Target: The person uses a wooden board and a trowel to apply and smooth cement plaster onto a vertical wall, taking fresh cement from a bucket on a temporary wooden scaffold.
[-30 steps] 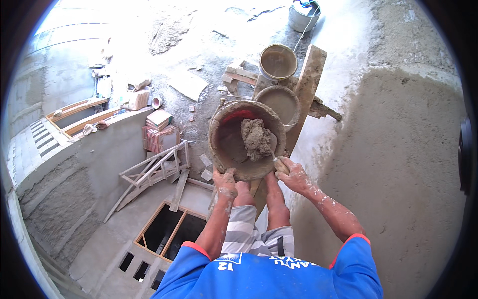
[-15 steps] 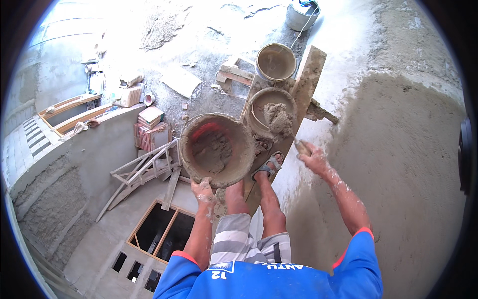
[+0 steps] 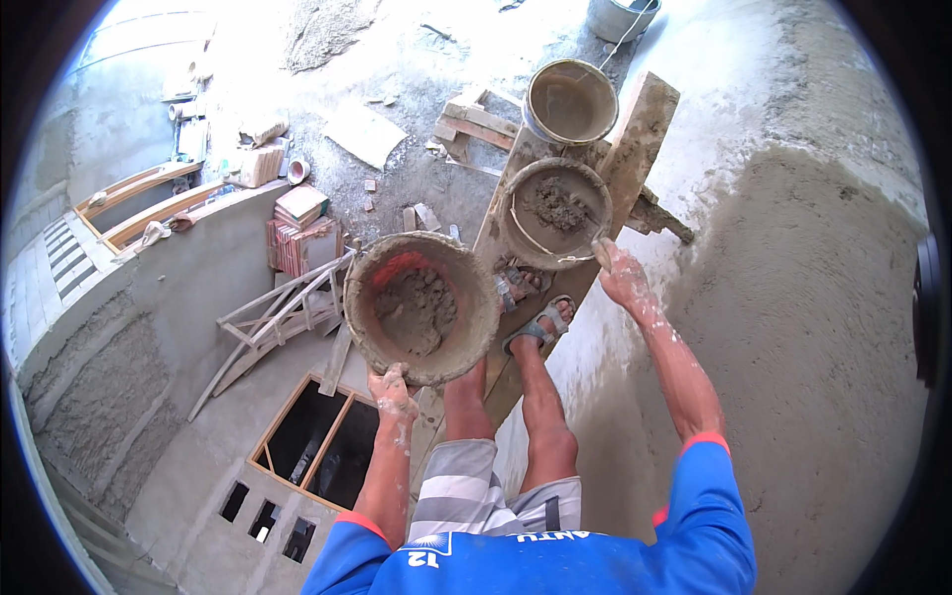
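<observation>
Head: plank point(image 3: 635, 129), two buckets point(image 3: 555, 210) beside wall point(image 3: 813, 297).

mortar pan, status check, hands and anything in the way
Left hand grips mortar pan rim, mortar inside. Right hand at bucket on plank. Nothing between them.

Wooden plank point(image 3: 635, 129) beside plastered wall: two buckets point(image 3: 555, 210), sandalled feet point(image 3: 540, 322) on it.

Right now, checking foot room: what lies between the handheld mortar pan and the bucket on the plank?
In the head view, the sandalled feet stand on the plank between the mortar pan and bucket.
</observation>
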`<state>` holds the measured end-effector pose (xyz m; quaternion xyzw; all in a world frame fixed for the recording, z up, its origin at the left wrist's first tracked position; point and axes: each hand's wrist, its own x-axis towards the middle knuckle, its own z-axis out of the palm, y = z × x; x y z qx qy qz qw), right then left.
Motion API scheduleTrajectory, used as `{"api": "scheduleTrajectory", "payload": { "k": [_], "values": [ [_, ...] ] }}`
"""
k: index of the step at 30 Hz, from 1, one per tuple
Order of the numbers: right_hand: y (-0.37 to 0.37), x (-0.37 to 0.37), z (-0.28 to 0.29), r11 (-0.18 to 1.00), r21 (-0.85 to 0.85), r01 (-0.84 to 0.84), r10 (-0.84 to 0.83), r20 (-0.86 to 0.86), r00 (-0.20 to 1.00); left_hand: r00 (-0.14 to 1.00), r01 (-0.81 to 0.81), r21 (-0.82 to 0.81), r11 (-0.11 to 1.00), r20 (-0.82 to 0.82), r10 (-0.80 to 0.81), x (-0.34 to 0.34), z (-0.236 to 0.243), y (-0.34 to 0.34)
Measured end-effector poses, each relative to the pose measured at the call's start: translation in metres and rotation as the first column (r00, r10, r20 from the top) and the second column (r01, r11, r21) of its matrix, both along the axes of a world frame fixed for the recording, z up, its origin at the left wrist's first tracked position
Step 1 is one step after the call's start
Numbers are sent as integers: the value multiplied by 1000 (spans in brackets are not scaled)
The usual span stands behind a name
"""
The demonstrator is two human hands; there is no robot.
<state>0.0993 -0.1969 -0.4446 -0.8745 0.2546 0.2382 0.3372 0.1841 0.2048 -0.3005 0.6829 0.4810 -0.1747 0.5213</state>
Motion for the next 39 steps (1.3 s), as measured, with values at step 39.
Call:
{"api": "scheduleTrajectory", "payload": {
  "k": [39],
  "values": [
    [22,56,187,979,167,-120,133,-73,988,734,650,67,757,200,-649,111,30,-54]
  ]
}}
